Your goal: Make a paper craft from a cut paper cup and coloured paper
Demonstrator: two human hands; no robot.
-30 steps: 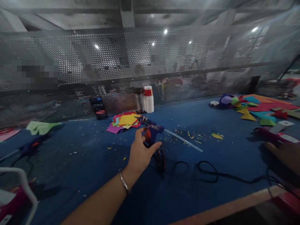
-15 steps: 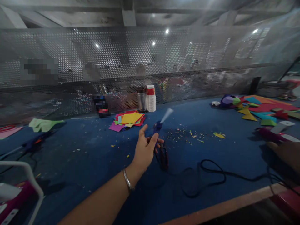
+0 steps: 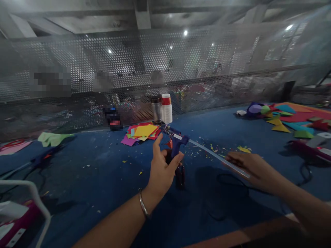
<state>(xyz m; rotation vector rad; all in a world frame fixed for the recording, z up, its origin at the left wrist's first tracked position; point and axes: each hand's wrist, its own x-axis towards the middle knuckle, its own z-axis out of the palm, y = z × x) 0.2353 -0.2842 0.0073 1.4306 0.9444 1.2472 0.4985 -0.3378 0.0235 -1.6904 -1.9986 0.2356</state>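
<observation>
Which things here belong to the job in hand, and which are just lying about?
In use:
blue glue gun, held in the left hand
clear glue stick, right hand at its rear end

Apparently lying about:
coloured paper stack
paper cups
lidded jar
second glue gun, far left

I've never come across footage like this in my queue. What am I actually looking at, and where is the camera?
There is no machine: these are a person's own bare hands. The only camera sits on their head, looking forward and down. The left hand holds what looks like a blue glue gun, with a clear stick jutting from its back. The right hand is near the stick's free end; whether it grips it is hard to tell. On the blue table lie a pile of coloured paper and small scraps. Beyond stand a dark-lidded jar and stacked cups, before a perforated screen.
</observation>
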